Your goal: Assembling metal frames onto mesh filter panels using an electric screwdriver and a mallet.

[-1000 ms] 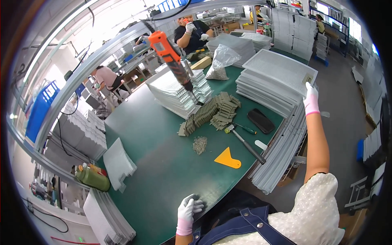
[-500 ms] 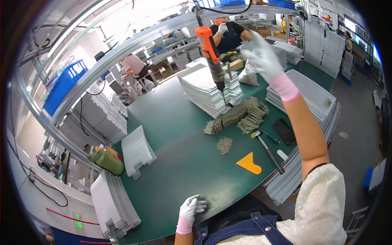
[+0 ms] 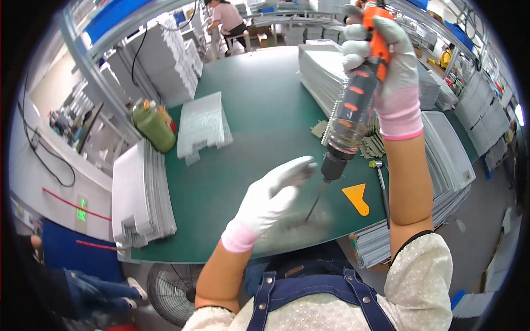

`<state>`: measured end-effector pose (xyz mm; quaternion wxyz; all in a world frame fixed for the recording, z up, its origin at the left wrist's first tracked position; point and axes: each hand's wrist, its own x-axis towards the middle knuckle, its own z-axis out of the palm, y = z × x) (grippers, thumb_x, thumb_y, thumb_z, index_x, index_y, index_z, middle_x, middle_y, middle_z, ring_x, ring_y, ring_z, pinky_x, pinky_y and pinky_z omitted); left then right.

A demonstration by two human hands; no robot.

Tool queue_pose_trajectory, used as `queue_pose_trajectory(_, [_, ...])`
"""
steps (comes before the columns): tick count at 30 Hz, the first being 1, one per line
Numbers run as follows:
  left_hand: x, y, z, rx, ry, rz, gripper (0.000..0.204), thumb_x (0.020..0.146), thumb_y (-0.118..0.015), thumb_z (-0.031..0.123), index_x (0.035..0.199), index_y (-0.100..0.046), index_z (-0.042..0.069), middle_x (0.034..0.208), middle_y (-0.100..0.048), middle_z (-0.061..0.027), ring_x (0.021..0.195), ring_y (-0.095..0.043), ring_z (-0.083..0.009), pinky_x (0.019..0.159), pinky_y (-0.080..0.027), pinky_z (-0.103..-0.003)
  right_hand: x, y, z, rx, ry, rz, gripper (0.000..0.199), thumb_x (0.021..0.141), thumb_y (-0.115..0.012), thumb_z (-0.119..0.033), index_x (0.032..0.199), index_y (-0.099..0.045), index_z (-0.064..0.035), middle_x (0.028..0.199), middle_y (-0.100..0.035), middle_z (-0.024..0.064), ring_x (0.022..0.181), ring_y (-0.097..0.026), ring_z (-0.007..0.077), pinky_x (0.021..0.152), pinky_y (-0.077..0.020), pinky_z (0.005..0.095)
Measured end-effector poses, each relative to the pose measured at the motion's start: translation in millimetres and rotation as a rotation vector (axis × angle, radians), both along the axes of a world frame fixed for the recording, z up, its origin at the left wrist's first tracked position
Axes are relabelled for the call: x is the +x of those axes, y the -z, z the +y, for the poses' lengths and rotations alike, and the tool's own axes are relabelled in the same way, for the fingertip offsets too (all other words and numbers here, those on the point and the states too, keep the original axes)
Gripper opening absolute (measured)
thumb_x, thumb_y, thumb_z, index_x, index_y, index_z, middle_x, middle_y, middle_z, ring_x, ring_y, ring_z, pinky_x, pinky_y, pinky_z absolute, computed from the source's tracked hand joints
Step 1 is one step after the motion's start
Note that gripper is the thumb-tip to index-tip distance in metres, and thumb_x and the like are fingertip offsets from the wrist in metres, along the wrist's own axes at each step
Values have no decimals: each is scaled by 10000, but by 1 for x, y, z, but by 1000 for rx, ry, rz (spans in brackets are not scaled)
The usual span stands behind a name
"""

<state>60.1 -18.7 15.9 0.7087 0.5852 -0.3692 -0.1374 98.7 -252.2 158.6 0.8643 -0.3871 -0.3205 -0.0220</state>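
At the near edge, dark-blue overalls [image 3: 312, 289], with a wire-caged fan [image 3: 171, 295] on the floor to the left. Over the near part of the green tabletop [image 3: 259, 140], holding nothing with the left hand [image 3: 273, 196], gloved in white with a pink cuff, fingers loosely extended and blurred, just beside the lower end of the power screwdriver [image 3: 353, 110]. Grasping that orange-and-black power screwdriver around its upper body with the right hand [image 3: 397, 60], gloved alike; held tilted above the tabletop, bit [image 3: 315, 204] pointing down, near and left. Impossible to tell whether touching the tabletop at the tip.

To the right of the bit, a yellow scraper [image 3: 357, 197], then a mallet [image 3: 382, 185]. At the left edge, stacked panels [image 3: 141, 193]. Farther, grey-green pieces [image 3: 372, 144], partly hidden behind the power screwdriver; far left, a notched white sheet [image 3: 204, 124] near a green bottle [image 3: 152, 126]. Beyond the tabletop, a seated person in pink [image 3: 227, 19].
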Motion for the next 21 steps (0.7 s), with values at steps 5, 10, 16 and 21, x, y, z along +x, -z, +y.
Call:
queue_pose_trajectory(5, [-13, -39, -21, 167, 161, 232, 365, 881, -538, 179, 1167, -539, -48, 1031, -628, -98, 957, -581, -157, 897, -441, -308, -5, 5, 7, 38, -237, 12, 379, 900, -518, -178, 1201, -416, 29, 836, -435, 10, 668, -444, 75, 640, -428, 271])
queue_pose_trajectory(10, [-20, -34, -24, 152, 175, 337, 296, 853, -549, 97, 1110, -576, -46, 964, -642, -76, 882, -594, -119, 835, -466, -270, -16, 5, 7, 23, -197, -11, 390, 911, -519, -189, 1216, -399, 22, 819, -416, 6, 640, -428, 67, 627, -420, 266])
queue_pose_trajectory(16, [-22, -35, -30, 197, 138, 346, 236, 841, -554, 68, 1039, -618, -42, 890, -657, -66, 828, -606, -115, 789, -483, -261, -22, 6, 8, 23, -179, -18, 384, 912, -515, -188, 1205, -389, 26, 811, -408, 8, 625, -422, 61, 604, -414, 251])
queue_pose_trajectory(21, [-21, -36, -30, 188, 126, 316, 220, 828, -562, 44, 1021, -629, -38, 880, -659, -61, 823, -604, -110, 778, -484, -253, -22, 4, 10, 21, -144, -36, 378, 911, -514, -187, 1196, -383, 26, 813, -412, 12, 613, -420, 60, 587, -413, 244])
